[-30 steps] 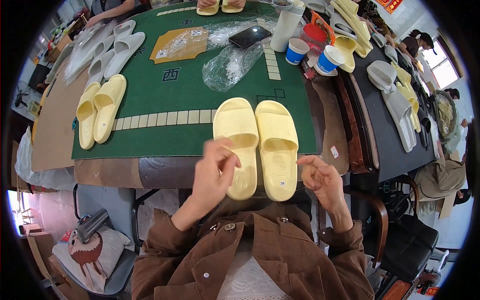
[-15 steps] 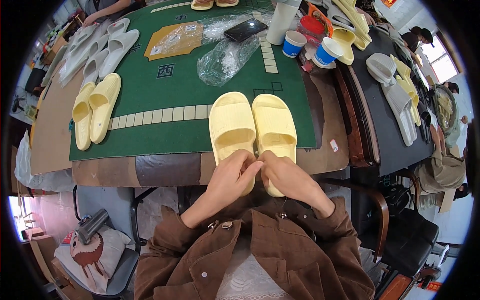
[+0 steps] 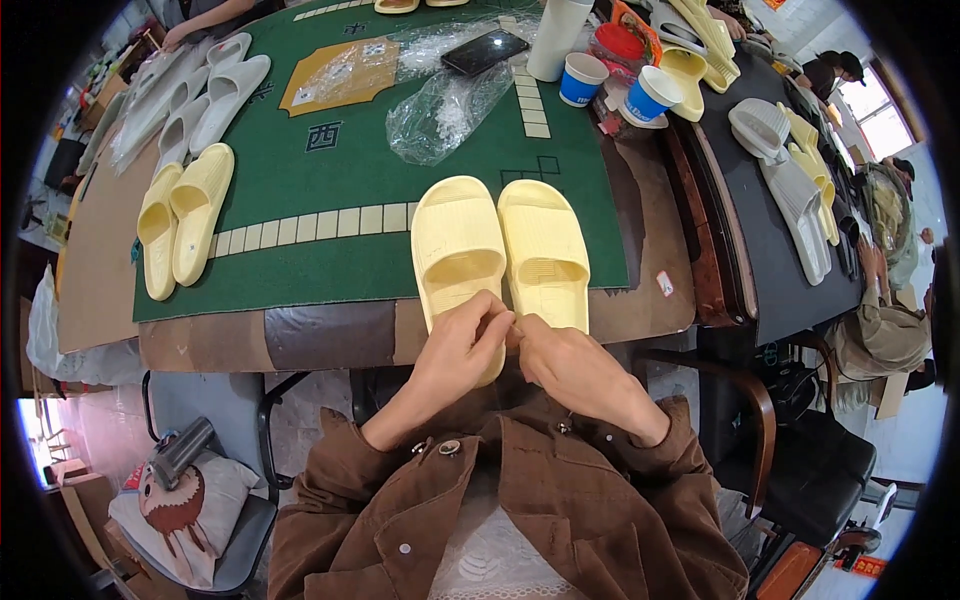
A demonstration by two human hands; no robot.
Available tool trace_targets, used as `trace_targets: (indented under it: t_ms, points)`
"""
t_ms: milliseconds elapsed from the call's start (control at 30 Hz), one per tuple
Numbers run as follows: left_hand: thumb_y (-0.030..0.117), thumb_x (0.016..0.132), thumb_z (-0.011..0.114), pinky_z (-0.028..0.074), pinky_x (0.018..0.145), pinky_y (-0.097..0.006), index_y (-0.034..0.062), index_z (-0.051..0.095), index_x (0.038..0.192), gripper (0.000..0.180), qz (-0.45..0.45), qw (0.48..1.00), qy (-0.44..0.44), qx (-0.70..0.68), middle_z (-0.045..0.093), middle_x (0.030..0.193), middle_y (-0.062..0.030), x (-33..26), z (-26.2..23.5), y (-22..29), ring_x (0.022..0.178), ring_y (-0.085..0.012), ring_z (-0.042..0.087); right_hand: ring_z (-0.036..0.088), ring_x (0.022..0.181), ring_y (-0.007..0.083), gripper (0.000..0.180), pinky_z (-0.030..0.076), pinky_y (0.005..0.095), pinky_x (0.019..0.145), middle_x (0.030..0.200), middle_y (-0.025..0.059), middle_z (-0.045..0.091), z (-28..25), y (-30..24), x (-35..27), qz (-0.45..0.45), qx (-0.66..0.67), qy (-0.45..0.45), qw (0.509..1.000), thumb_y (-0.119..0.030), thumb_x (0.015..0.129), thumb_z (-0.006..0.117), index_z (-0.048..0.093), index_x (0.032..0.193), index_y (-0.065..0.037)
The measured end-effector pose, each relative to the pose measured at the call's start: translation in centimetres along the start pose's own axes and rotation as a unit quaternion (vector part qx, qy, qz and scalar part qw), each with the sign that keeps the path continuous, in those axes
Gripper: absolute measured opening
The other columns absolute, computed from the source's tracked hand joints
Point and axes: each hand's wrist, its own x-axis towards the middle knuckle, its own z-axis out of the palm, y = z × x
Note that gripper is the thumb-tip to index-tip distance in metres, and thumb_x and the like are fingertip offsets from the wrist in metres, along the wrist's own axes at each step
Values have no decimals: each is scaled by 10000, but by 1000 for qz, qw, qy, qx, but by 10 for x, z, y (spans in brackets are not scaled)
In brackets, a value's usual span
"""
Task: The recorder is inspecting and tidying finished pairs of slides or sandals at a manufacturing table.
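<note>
Head view: nearest to me, my left hand [image 3: 460, 342] and right hand [image 3: 570, 367] are together, fingers bent and tips meeting at the centre of my clock; whether they pinch anything thin, I cannot tell. They are over the heel ends of a pair of pale yellow slippers [image 3: 457, 235], side by side at twelve o'clock, toes away from me, across the near edge of the table [image 3: 200, 345]. Past that edge I see a green mat [image 3: 330, 280] with a row of pale rectangles. Toward ten o'clock, at the mat's side, is a second yellow pair [image 3: 205, 200], close together. Between eleven and twelve lies a crumpled clear plastic bag [image 3: 430, 125]; farther out toward ten are grey slippers [image 3: 230, 100]. Two blue-and-white paper cups [image 3: 582, 82] stand around one o'clock. Near twelve, a black phone [image 3: 485, 50] lies beyond the bag, and a white bottle [image 3: 560, 40] stands just past twelve.
</note>
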Motion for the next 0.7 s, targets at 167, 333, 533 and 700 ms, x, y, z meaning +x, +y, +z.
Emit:
trace_targets:
  t_ms: [167,333,533,700]
  points:
    - [150,911,564,440,568,-373,-11,538,862,170,-33,995,44,82,592,701,-165,9,-16,0,613,-300,581,621,665,337,293,495,406,616,808,169,625,-9,-5,-6,-38,100,88,990,41,887,411,498,1167,30]
    - [193,899,578,480,607,-445,12,531,849,193,33,957,85,274,596,727,-185,15,-11,-3,690,-373,607,623,679,220,256,500,321,632,870,122,638,-20,-7,-16,76,185,61,978,70,882,427,565,1094,32]
    - [75,879,548,489,613,-448,6,509,929,93,73,934,103,335,608,878,-176,14,-14,-17,724,-373,616,650,751,214,236,520,315,665,925,154,642,-5,27,-33,51,126,187,973,61,886,435,563,1084,51]
    - [-10,801,513,504,616,-448,-4,477,919,123,77,933,87,341,564,948,-201,16,-13,-13,811,-379,612,661,867,265,248,524,321,715,988,190,648,1,34,-29,18,3,242,970,23,927,425,561,1133,52]
